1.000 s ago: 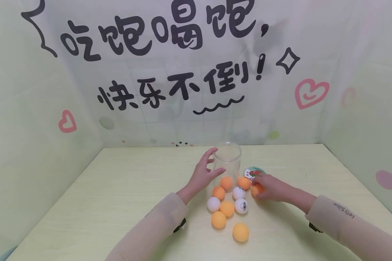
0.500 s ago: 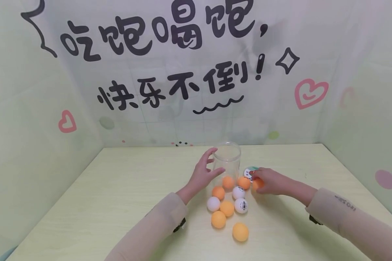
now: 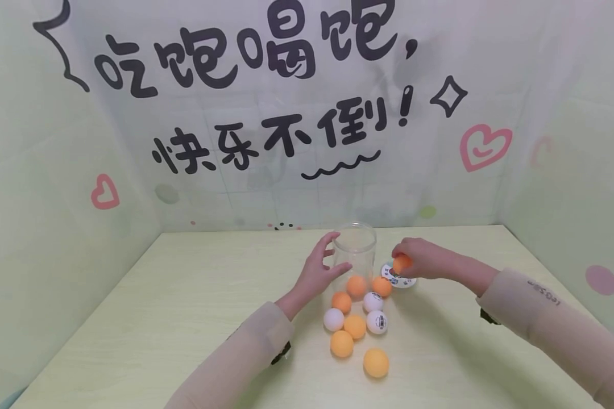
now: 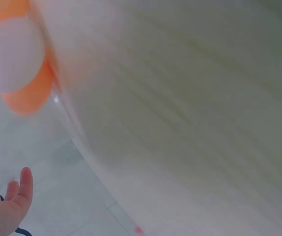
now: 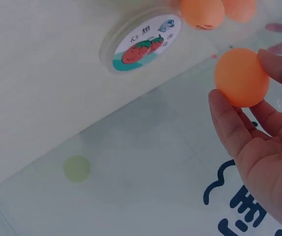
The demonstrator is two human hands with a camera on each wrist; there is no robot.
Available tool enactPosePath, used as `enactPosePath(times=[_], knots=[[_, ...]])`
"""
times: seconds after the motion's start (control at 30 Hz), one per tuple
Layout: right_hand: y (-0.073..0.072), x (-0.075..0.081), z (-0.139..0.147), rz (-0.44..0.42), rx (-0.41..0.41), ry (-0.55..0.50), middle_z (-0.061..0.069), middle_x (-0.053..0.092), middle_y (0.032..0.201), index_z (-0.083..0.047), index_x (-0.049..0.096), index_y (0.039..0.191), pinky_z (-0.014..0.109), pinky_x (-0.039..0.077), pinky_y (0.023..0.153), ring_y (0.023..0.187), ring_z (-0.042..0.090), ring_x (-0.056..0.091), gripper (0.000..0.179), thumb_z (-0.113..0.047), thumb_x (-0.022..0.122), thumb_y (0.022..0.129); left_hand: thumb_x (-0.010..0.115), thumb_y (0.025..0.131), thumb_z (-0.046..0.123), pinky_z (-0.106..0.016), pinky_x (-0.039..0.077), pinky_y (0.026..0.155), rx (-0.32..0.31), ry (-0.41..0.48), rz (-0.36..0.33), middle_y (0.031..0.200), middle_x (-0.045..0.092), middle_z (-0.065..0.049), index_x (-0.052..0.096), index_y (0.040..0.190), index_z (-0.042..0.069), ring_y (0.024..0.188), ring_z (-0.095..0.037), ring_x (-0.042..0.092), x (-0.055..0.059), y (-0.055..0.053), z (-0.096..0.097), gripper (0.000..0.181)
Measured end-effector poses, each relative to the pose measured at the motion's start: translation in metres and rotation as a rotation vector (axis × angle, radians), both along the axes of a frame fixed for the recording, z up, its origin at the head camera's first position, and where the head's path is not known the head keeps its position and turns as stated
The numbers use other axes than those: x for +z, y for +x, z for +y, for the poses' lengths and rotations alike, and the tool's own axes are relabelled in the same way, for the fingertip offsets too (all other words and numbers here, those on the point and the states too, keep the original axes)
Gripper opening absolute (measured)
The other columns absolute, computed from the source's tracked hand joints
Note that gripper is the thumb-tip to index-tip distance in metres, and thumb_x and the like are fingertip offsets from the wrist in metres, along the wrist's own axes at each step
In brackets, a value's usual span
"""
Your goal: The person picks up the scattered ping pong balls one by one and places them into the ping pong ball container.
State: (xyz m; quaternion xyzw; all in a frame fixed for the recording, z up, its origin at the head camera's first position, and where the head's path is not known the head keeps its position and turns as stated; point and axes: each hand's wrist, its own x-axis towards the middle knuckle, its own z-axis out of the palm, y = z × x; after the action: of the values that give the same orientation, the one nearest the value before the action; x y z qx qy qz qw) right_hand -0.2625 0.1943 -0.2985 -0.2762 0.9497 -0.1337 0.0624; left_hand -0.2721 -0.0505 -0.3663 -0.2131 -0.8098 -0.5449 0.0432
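A clear jar [image 3: 355, 244] stands upright toward the back of the table, one orange ping-pong ball [image 3: 356, 287] visible through its lower part. My left hand [image 3: 319, 270] holds the jar from its left side, thumb in front and fingers behind. My right hand [image 3: 426, 258] pinches an orange ping-pong ball [image 5: 241, 77] between thumb and fingers, raised above a round lid [image 3: 401, 282] with a strawberry picture [image 5: 142, 50]. In the left wrist view, the left hand [image 4: 8, 206] shows only partly at the lower corner.
Several loose orange balls [image 3: 376, 362] and white balls [image 3: 377, 322] lie in front of the jar, close together except the nearest one. A pale printed curtain [image 3: 256, 199] hangs behind the table [image 3: 199, 295] and along both sides.
My right hand has picked up an orange ball from beside the others and lifted it up and back, over the lid. My left hand stays at the jar.
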Motion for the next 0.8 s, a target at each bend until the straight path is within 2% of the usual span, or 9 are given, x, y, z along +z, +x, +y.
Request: enactPosePath(times=[0.4, 0.6, 0.8], knots=[[-0.012, 0.046, -0.010, 0.068, -0.029, 0.015, 0.011, 0.057, 0.093, 0.004, 0.060, 0.108, 0.025, 0.043, 0.060, 0.075, 0.020, 0.049, 0.033, -0.006, 0.066, 0.077, 0.068, 0.083, 0.019, -0.048, 0.045, 0.087, 0.005, -0.003, -0.018, 0.147, 0.029, -0.005, 0.032, 0.139, 0.020, 0.122, -0.033, 0.045, 0.000, -0.002, 0.003, 0.067], [-0.019, 0.058, -0.022, 0.121, 0.009, 0.012, 0.013, 0.058, 0.096, 0.004, 0.060, 0.108, 0.026, 0.044, 0.063, 0.078, 0.022, 0.050, 0.032, -0.006, 0.066, 0.078, 0.068, 0.082, 0.017, -0.051, 0.043, 0.088, 0.006, 0.010, -0.035, 0.148, 0.027, -0.007, 0.030, 0.140, 0.021, 0.123, -0.036, 0.043, 0.000, -0.003, 0.003, 0.070], [-0.021, 0.064, -0.037, 0.184, 0.062, -0.014, 0.013, 0.061, 0.100, 0.003, 0.060, 0.108, 0.033, 0.045, 0.072, 0.082, 0.024, 0.051, 0.031, -0.007, 0.065, 0.080, 0.068, 0.083, 0.021, -0.048, 0.044, 0.088, 0.005, -0.006, -0.030, 0.147, 0.029, -0.004, 0.031, 0.140, 0.023, 0.122, -0.033, 0.045, -0.001, -0.003, 0.002, 0.068]])
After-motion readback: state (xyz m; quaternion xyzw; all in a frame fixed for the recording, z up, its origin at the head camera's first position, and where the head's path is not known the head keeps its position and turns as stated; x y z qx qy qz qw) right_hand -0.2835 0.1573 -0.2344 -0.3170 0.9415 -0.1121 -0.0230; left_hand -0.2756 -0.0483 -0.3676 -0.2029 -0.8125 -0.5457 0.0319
